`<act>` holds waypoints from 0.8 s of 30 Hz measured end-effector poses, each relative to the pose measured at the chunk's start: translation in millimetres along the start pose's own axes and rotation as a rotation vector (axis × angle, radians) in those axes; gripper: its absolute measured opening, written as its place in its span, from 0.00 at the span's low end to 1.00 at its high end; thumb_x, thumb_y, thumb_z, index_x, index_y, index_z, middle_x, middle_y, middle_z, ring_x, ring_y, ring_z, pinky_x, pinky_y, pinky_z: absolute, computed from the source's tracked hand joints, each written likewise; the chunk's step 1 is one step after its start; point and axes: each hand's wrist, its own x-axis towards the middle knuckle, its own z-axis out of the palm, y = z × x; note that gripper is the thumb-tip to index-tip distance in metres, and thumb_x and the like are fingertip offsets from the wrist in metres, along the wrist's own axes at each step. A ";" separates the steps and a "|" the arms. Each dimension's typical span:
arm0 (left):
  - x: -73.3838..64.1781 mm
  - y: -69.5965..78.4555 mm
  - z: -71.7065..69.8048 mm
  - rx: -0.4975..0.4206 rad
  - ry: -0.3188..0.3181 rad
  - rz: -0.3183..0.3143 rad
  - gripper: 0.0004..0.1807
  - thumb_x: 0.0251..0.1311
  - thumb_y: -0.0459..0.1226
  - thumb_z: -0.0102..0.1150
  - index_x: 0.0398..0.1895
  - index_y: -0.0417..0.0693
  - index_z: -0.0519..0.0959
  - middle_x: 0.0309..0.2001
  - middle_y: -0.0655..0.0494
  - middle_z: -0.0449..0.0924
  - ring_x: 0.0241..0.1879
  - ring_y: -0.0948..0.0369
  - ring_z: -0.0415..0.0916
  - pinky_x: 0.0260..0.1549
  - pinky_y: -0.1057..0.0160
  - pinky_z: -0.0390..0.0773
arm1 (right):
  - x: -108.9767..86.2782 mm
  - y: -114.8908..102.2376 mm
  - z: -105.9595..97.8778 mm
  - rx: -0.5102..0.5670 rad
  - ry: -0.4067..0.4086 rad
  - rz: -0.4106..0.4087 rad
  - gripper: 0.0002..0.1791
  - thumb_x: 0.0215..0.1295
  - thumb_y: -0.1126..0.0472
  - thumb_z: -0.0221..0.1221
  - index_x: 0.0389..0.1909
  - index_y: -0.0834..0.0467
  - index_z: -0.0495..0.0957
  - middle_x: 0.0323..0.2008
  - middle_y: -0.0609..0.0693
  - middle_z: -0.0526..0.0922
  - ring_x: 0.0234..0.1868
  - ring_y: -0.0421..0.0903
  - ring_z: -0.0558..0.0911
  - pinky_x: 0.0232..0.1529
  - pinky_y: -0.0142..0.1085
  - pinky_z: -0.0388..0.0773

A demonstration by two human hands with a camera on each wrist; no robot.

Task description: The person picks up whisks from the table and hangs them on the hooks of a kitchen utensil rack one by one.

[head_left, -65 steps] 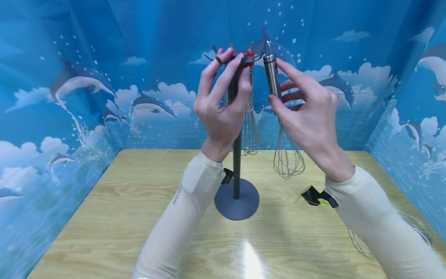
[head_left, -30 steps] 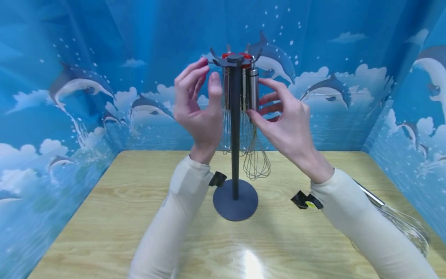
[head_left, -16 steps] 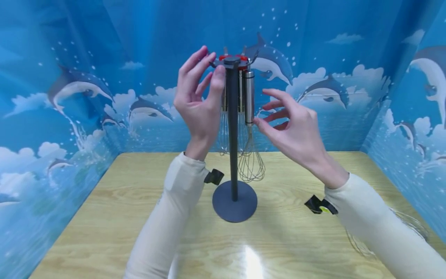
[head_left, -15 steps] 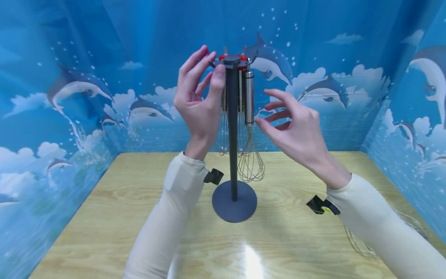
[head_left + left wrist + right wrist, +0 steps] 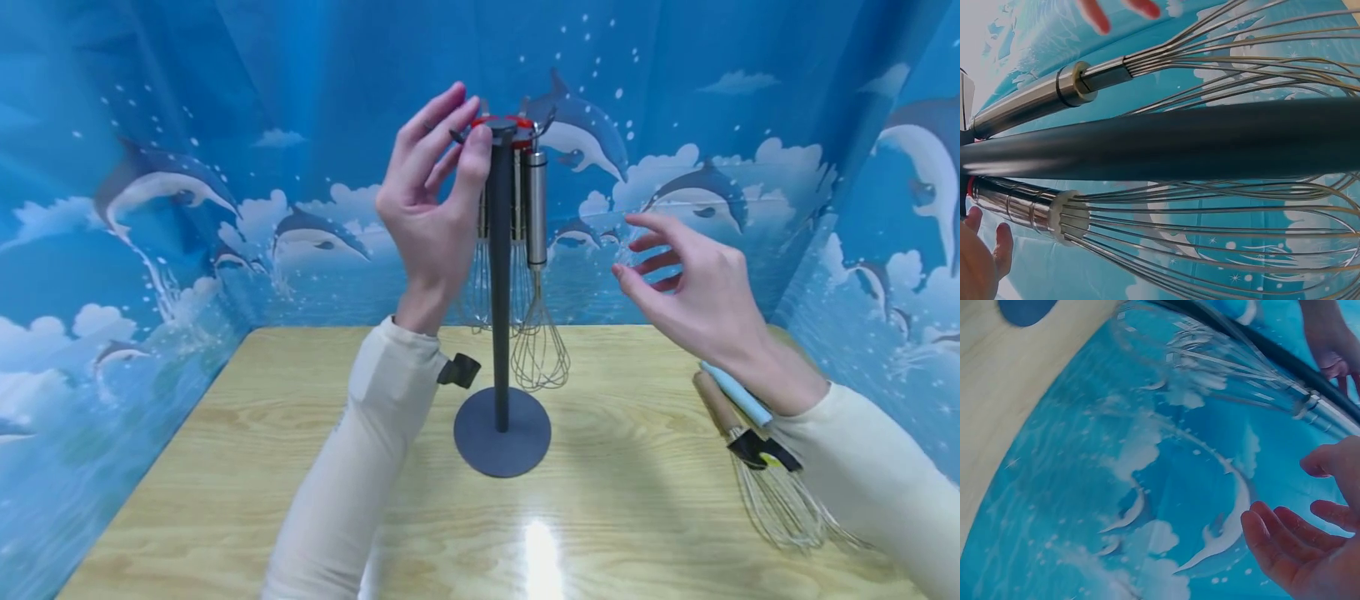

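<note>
A dark utensil stand (image 5: 501, 333) rises from a round base, with hooks around its top. On its right side hangs a whisk with a steel handle (image 5: 537, 208), upright and free of both hands. Behind the pole hang further whisks (image 5: 1022, 203) with metal handles and red parts at the top, partly hidden. My left hand (image 5: 431, 196) holds the stand's top at the left, thumb and fingers bent around a hook there. My right hand (image 5: 701, 287) is in the air to the right of the steel whisk, fingers loosely curved around nothing.
On the table's right lie a whisk with a brown handle (image 5: 716, 402) and one with a light blue handle (image 5: 735, 393), partly under my right forearm. The wooden table (image 5: 300, 467) meets a blue dolphin-print curtain (image 5: 337, 208) at the back and sides.
My right hand brought the steel-handled whisk left onto the stand, let go of it and drew away to the right. My left hand came off the top, then returned to it.
</note>
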 end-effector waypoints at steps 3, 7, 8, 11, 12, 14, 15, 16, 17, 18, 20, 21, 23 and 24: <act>-0.8 -0.8 0.2 0.006 -0.008 -0.005 0.14 0.62 0.25 0.61 0.49 0.23 0.81 0.60 0.29 0.77 0.58 0.55 0.81 0.60 0.51 0.85 | -5.1 11.1 0.6 -0.043 -0.022 -0.002 0.29 0.65 0.61 0.67 0.67 0.55 0.76 0.43 0.61 0.88 0.35 0.54 0.90 0.32 0.14 0.79; -1.8 -2.1 0.7 0.013 -0.011 0.000 0.14 0.62 0.25 0.61 0.49 0.23 0.81 0.59 0.28 0.77 0.58 0.53 0.81 0.59 0.51 0.85 | -12.4 26.4 2.0 -0.103 -0.060 -0.013 0.29 0.64 0.62 0.67 0.67 0.58 0.75 0.42 0.63 0.88 0.33 0.55 0.90 0.29 0.42 0.89; -1.8 -2.4 0.8 0.013 -0.010 0.001 0.14 0.62 0.25 0.61 0.49 0.23 0.81 0.59 0.27 0.77 0.58 0.54 0.82 0.59 0.51 0.85 | -14.2 30.0 2.4 -0.112 -0.071 -0.018 0.29 0.64 0.62 0.67 0.66 0.59 0.75 0.42 0.63 0.88 0.32 0.56 0.90 0.28 0.48 0.88; -1.8 -2.8 1.3 0.018 -0.008 0.008 0.13 0.62 0.25 0.61 0.48 0.22 0.81 0.58 0.27 0.78 0.56 0.55 0.82 0.59 0.51 0.85 | -20.0 40.0 2.4 -0.143 -0.109 -0.025 0.28 0.65 0.63 0.67 0.66 0.61 0.75 0.42 0.65 0.88 0.32 0.56 0.89 0.27 0.50 0.87; -1.8 -2.8 1.5 0.019 -0.007 0.010 0.13 0.62 0.25 0.61 0.47 0.23 0.81 0.58 0.27 0.78 0.56 0.55 0.83 0.58 0.51 0.86 | -21.9 42.9 2.3 -0.155 -0.122 -0.025 0.28 0.65 0.62 0.67 0.66 0.61 0.75 0.42 0.65 0.88 0.32 0.56 0.89 0.27 0.50 0.87; -1.7 -2.7 1.9 0.023 -0.006 0.015 0.13 0.62 0.25 0.61 0.47 0.23 0.82 0.58 0.27 0.78 0.56 0.55 0.83 0.58 0.51 0.86 | -25.7 48.5 2.4 -0.177 -0.147 -0.023 0.27 0.65 0.62 0.67 0.65 0.62 0.76 0.42 0.65 0.88 0.32 0.56 0.89 0.27 0.50 0.87; -1.8 -2.7 1.9 0.026 -0.006 0.018 0.13 0.62 0.25 0.61 0.47 0.22 0.82 0.57 0.27 0.78 0.56 0.56 0.82 0.58 0.51 0.86 | -27.7 51.4 2.4 -0.185 -0.162 -0.019 0.27 0.65 0.62 0.67 0.65 0.62 0.75 0.42 0.65 0.87 0.32 0.56 0.89 0.27 0.50 0.87; -1.9 -2.8 2.0 0.028 -0.007 0.021 0.13 0.62 0.25 0.61 0.47 0.22 0.82 0.57 0.27 0.78 0.56 0.56 0.82 0.58 0.51 0.86 | -29.5 53.8 2.5 -0.193 -0.177 -0.011 0.27 0.66 0.62 0.66 0.65 0.62 0.76 0.42 0.65 0.87 0.32 0.56 0.88 0.27 0.50 0.87; -2.0 -3.0 2.2 0.028 -0.006 0.023 0.13 0.62 0.25 0.61 0.47 0.22 0.82 0.57 0.27 0.78 0.56 0.56 0.82 0.57 0.51 0.86 | -31.4 56.1 2.6 -0.200 -0.193 0.000 0.26 0.66 0.62 0.66 0.65 0.62 0.76 0.41 0.65 0.87 0.32 0.57 0.88 0.28 0.50 0.87; -2.2 -3.1 2.3 0.029 -0.005 0.025 0.13 0.62 0.25 0.61 0.47 0.22 0.81 0.57 0.26 0.78 0.56 0.56 0.82 0.57 0.51 0.86 | -33.3 58.4 2.5 -0.204 -0.208 0.012 0.26 0.66 0.61 0.66 0.64 0.62 0.76 0.41 0.64 0.87 0.33 0.56 0.88 0.28 0.50 0.87; -2.6 -3.2 2.5 0.032 -0.005 0.027 0.12 0.62 0.24 0.60 0.47 0.22 0.81 0.57 0.26 0.77 0.56 0.56 0.81 0.58 0.51 0.86 | -37.1 63.9 2.2 -0.211 -0.240 0.029 0.26 0.66 0.61 0.65 0.65 0.62 0.75 0.43 0.64 0.87 0.34 0.56 0.88 0.28 0.50 0.86; -2.9 -3.2 2.7 0.034 -0.003 0.029 0.12 0.62 0.24 0.60 0.47 0.22 0.81 0.56 0.26 0.77 0.56 0.57 0.81 0.58 0.51 0.86 | -39.4 66.7 1.8 -0.213 -0.257 0.038 0.26 0.67 0.61 0.65 0.65 0.62 0.75 0.44 0.65 0.87 0.34 0.56 0.88 0.28 0.50 0.86; -3.4 -2.9 3.2 0.039 0.000 0.034 0.12 0.63 0.24 0.60 0.47 0.22 0.82 0.56 0.26 0.77 0.57 0.57 0.80 0.58 0.51 0.86 | -44.4 72.8 0.5 -0.221 -0.297 0.059 0.26 0.68 0.61 0.64 0.65 0.63 0.75 0.47 0.65 0.86 0.36 0.57 0.88 0.30 0.51 0.86; -3.7 -2.7 3.5 0.046 0.002 0.036 0.12 0.63 0.24 0.61 0.47 0.22 0.82 0.56 0.26 0.77 0.57 0.57 0.80 0.58 0.51 0.86 | -47.1 76.2 -0.4 -0.230 -0.321 0.066 0.27 0.68 0.60 0.64 0.66 0.63 0.74 0.49 0.66 0.86 0.36 0.57 0.88 0.29 0.50 0.86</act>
